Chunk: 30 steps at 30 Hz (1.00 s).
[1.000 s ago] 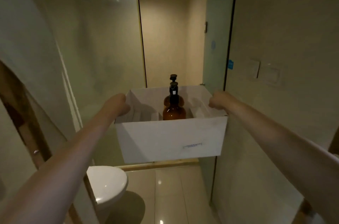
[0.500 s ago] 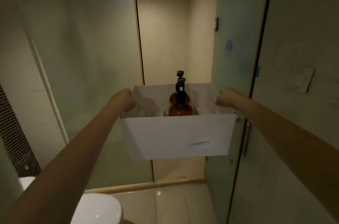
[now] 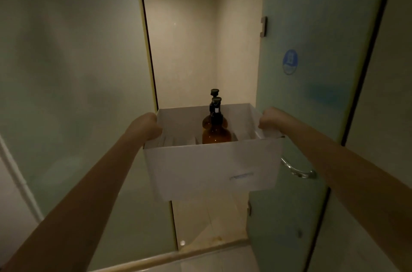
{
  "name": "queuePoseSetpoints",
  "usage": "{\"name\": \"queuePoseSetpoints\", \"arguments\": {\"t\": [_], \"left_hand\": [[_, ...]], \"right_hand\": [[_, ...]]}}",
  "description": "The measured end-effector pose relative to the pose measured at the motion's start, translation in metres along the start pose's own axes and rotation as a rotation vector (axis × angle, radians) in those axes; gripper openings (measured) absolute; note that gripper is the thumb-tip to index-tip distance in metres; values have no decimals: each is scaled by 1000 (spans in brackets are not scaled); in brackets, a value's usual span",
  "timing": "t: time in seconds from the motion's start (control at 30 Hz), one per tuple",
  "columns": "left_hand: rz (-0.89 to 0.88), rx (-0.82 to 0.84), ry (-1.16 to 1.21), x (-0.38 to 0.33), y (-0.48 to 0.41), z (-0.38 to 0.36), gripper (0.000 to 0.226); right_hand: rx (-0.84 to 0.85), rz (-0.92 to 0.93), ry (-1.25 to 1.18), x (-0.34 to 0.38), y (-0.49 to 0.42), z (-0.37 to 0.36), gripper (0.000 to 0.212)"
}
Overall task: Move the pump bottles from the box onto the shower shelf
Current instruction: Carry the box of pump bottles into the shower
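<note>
You hold the box (image 3: 207, 169) up at the open shower doorway, one hand on each side wall.

Your left hand (image 3: 146, 125) has its fingers curled shut over the box's left rim; your right hand (image 3: 270, 119) is clamped on the right rim. Two amber pump bottles (image 3: 215, 132) stand upright in the box, mid-width, one right behind the other toward the far wall. To your left is a frosted glass panel (image 3: 73, 75); to your right the glass door (image 3: 312, 98), with a round blue sticker (image 3: 290, 62) and a metal handle (image 3: 297, 170) just beside the box's right corner. Beyond lie beige walls and a pale tiled floor (image 3: 214, 220) behind a low sill (image 3: 169, 257).
</note>
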<state>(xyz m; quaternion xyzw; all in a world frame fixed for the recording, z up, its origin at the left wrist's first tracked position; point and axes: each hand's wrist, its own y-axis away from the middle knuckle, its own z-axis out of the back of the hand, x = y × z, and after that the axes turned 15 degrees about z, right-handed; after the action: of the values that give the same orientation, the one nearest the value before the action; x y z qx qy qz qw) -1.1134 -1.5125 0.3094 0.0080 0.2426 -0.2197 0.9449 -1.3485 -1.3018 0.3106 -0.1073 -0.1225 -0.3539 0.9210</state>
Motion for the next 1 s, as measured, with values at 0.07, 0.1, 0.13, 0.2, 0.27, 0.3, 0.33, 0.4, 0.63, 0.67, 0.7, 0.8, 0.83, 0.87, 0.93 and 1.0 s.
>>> {"name": "queuePoseSetpoints", "arguments": {"t": [0.07, 0.1, 0.13, 0.2, 0.27, 0.3, 0.33, 0.4, 0.63, 0.67, 0.7, 0.8, 0.83, 0.87, 0.93, 1.0], "left_hand": [[-14, 5, 17, -6, -28, -10, 21], [-19, 6, 21, -11, -43, -15, 20], [-22, 9, 25, -15, -58, -19, 17], [-28, 12, 44, -26, -89, -25, 13], [-28, 6, 36, -36, -117, -32, 14], [-25, -2, 26, -40, -131, -35, 13], [-27, -10, 21, -43, -145, -39, 10], [-25, -13, 15, -51, -171, -48, 3], [-12, 14, 11, -75, -266, -87, 12], [-22, 25, 3, -79, -279, -95, 6], [-33, 35, -4, -83, -292, -102, 3], [-53, 61, 9, -97, -335, -121, 8], [-60, 70, 15, -101, -350, -126, 9], [-66, 76, 19, -106, -366, -130, 8], [-73, 67, 15, -115, -399, -137, 13], [-96, 51, 5, -125, -431, -143, 13]], "right_hand": [[-5, 6, -8, -4, -33, -5, 35], [-8, 9, -14, -7, -50, -8, 34], [-11, 10, -27, -10, -67, -11, 34], [-18, 15, -49, -14, -99, -13, 33], [-28, 25, -55, -17, -130, -16, 33], [-36, 27, -61, -18, -145, -17, 31], [-43, 26, -66, -20, -161, -17, 30], [-54, 19, -79, -24, -189, -20, 28], [-25, -12, -100, -37, -279, -38, 27], [-19, -17, -95, -40, -292, -42, 26], [-16, -21, -88, -42, -304, -46, 26], [-14, -31, -74, -50, -343, -55, 25], [-13, -39, -70, -52, -356, -56, 25], [-17, -50, -70, -53, -371, -57, 25], [-26, -71, -77, -56, -401, -58, 26], [-40, -98, -87, -58, -429, -59, 26]]}}
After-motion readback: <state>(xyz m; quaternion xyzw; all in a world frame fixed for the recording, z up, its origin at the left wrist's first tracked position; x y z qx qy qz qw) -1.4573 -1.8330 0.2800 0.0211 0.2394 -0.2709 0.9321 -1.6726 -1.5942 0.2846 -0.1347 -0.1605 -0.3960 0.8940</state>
